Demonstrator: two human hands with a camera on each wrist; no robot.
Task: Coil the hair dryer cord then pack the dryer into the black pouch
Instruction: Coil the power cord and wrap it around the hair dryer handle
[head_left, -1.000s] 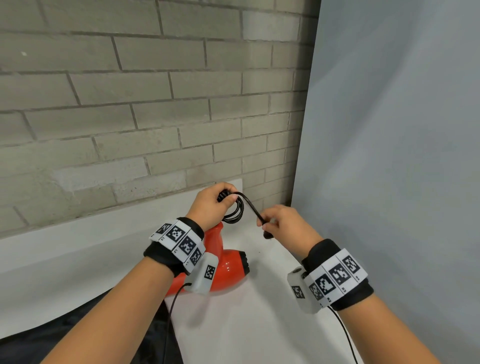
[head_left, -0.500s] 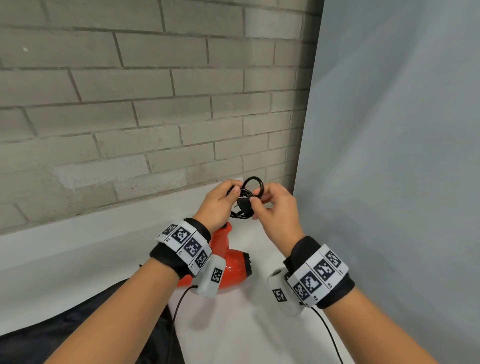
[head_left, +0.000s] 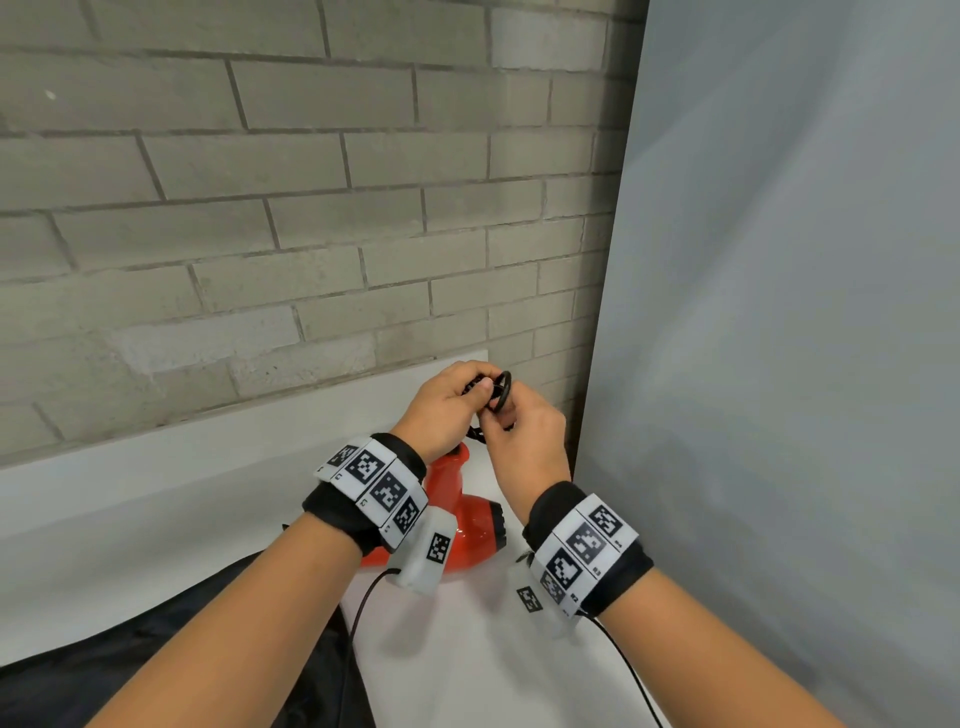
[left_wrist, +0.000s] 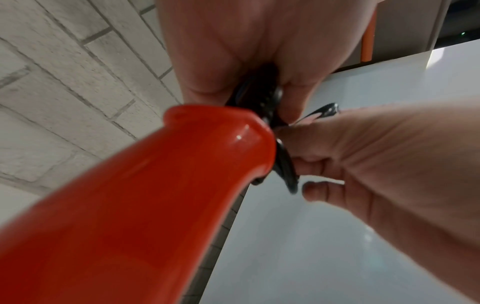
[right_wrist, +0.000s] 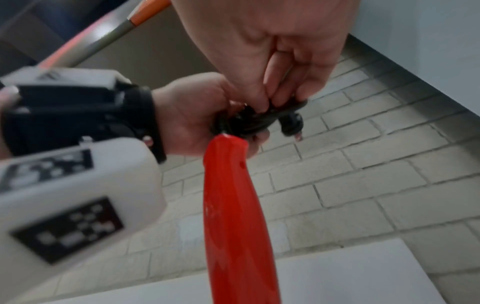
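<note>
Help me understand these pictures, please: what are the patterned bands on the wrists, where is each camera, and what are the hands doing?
There is no machine here, only a person's two hands. The checkered wristbands carry small cameras. One picture comes from a camera on the head, looking down; the other two look along each hand from the wrist. A red hair dryer stands on the white table with its handle up. Above the handle, the left hand grips the coiled black cord, and the right hand pinches the same bundle. The plug sticks out beside it. The black pouch lies at the lower left.
</note>
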